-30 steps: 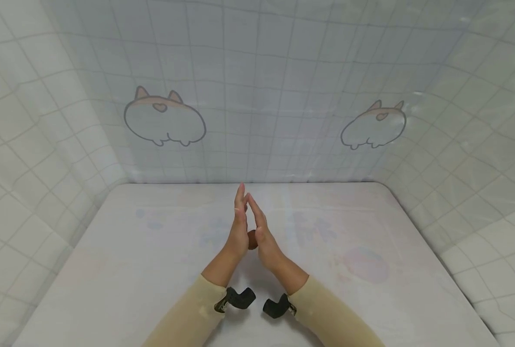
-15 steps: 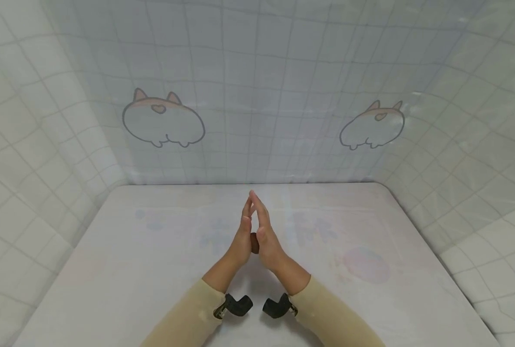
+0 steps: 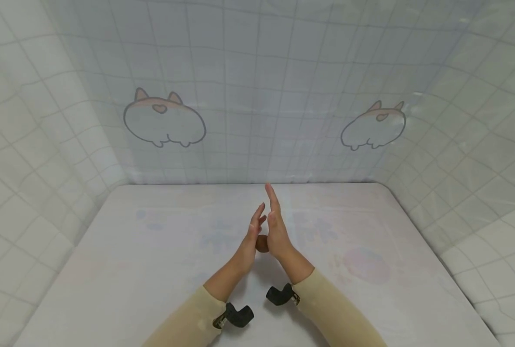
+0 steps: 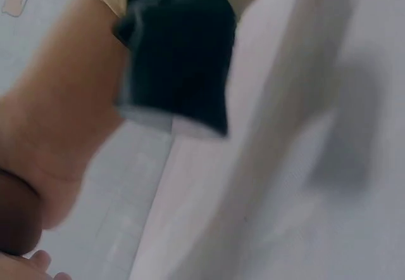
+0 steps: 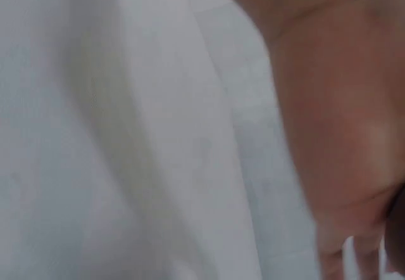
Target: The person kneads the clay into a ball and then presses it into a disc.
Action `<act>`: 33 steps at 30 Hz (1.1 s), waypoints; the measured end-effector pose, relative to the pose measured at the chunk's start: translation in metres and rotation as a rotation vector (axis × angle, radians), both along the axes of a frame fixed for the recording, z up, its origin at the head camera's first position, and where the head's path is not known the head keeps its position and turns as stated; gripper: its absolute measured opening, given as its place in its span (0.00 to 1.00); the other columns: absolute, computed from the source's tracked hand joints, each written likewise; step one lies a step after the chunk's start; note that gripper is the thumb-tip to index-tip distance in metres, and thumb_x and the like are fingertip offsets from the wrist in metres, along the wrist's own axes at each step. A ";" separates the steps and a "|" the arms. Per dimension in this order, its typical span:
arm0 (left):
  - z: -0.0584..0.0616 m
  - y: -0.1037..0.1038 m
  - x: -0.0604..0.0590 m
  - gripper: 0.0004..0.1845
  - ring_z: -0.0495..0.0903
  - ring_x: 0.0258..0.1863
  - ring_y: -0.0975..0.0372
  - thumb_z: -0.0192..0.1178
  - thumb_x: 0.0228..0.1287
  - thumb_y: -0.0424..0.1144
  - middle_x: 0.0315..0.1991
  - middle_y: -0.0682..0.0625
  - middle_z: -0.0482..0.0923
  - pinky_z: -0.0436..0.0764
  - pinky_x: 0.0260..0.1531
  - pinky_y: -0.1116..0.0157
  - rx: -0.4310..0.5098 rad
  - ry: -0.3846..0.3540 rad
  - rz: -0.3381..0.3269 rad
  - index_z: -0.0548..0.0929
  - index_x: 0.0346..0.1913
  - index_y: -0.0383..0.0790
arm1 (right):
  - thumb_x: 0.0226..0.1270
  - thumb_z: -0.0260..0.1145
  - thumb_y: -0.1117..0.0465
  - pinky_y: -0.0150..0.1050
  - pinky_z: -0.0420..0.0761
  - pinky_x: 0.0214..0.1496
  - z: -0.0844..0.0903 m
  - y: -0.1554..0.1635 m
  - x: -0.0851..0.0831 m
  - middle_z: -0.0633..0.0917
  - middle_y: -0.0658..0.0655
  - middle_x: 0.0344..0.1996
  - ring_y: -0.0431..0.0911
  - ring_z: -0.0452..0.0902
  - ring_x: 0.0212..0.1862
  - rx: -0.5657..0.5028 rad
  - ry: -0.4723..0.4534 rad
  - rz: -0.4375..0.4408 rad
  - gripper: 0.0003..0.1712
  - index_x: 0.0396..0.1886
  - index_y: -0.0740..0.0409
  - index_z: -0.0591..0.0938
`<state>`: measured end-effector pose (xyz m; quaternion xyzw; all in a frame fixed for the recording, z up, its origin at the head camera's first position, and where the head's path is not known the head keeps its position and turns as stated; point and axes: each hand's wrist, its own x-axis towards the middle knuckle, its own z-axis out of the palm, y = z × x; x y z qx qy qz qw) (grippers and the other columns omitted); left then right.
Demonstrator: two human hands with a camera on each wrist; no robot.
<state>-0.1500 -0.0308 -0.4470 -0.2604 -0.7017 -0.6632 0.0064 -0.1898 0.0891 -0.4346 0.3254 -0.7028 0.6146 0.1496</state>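
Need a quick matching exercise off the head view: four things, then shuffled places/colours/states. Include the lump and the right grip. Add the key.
Things:
1. lump
2. right grip
3. left sleeve
4. left wrist device

Descriptions:
A. cream
B. black
C. brown, between the right grip and the left grip
D. reaches farther forward than its counterpart

Pairs: 1-C, 2-D, 3-A, 4-B

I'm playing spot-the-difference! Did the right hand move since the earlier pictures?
Yes. In the head view, the right hand has moved rightward and farther forward, closer to the back edge of the table.
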 end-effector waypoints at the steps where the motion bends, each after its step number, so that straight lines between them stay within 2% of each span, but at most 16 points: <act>1: 0.001 0.000 0.001 0.45 0.43 0.77 0.42 0.15 0.72 0.71 0.81 0.44 0.34 0.43 0.71 0.37 0.007 0.006 -0.004 0.38 0.81 0.46 | 0.71 0.29 0.22 0.67 0.41 0.73 -0.001 0.000 -0.001 0.47 0.59 0.80 0.50 0.39 0.80 0.001 -0.006 0.000 0.52 0.82 0.51 0.44; 4: 0.005 0.002 0.002 0.46 0.43 0.78 0.44 0.16 0.71 0.73 0.81 0.45 0.34 0.43 0.71 0.38 0.040 0.028 -0.004 0.38 0.81 0.45 | 0.70 0.30 0.22 0.68 0.41 0.73 -0.005 0.002 -0.002 0.45 0.55 0.81 0.50 0.38 0.80 0.008 -0.054 0.026 0.52 0.82 0.49 0.43; 10: 0.013 0.002 0.002 0.46 0.43 0.78 0.44 0.18 0.73 0.71 0.81 0.44 0.33 0.42 0.71 0.37 0.080 0.129 0.042 0.37 0.81 0.41 | 0.70 0.29 0.22 0.68 0.41 0.73 -0.014 0.001 -0.002 0.42 0.51 0.81 0.51 0.36 0.80 0.023 -0.145 0.124 0.51 0.82 0.46 0.40; 17: 0.022 0.005 0.000 0.45 0.40 0.79 0.49 0.21 0.75 0.69 0.81 0.49 0.33 0.42 0.70 0.36 0.053 0.225 0.159 0.37 0.81 0.40 | 0.74 0.28 0.25 0.64 0.41 0.75 -0.019 -0.005 0.003 0.41 0.60 0.81 0.54 0.38 0.80 -0.027 -0.082 0.218 0.50 0.82 0.52 0.39; 21: 0.022 0.006 -0.006 0.46 0.37 0.79 0.52 0.22 0.74 0.71 0.81 0.47 0.32 0.43 0.70 0.35 0.036 0.264 0.237 0.38 0.81 0.41 | 0.77 0.26 0.29 0.63 0.44 0.75 -0.018 -0.008 0.010 0.43 0.58 0.81 0.54 0.39 0.80 -0.048 -0.054 0.241 0.47 0.82 0.53 0.39; 29: 0.021 0.002 -0.013 0.48 0.43 0.79 0.53 0.23 0.69 0.76 0.81 0.52 0.33 0.46 0.69 0.34 0.013 0.192 0.321 0.40 0.81 0.47 | 0.78 0.27 0.30 0.62 0.43 0.76 -0.010 -0.008 0.024 0.44 0.57 0.81 0.54 0.39 0.80 -0.113 -0.026 0.278 0.47 0.82 0.55 0.40; 33: 0.016 0.000 -0.017 0.47 0.43 0.79 0.53 0.23 0.70 0.75 0.81 0.50 0.35 0.47 0.69 0.34 -0.008 0.136 0.302 0.41 0.81 0.48 | 0.76 0.27 0.28 0.54 0.44 0.78 -0.004 -0.007 0.027 0.45 0.57 0.81 0.53 0.39 0.80 -0.108 -0.006 0.251 0.48 0.82 0.55 0.40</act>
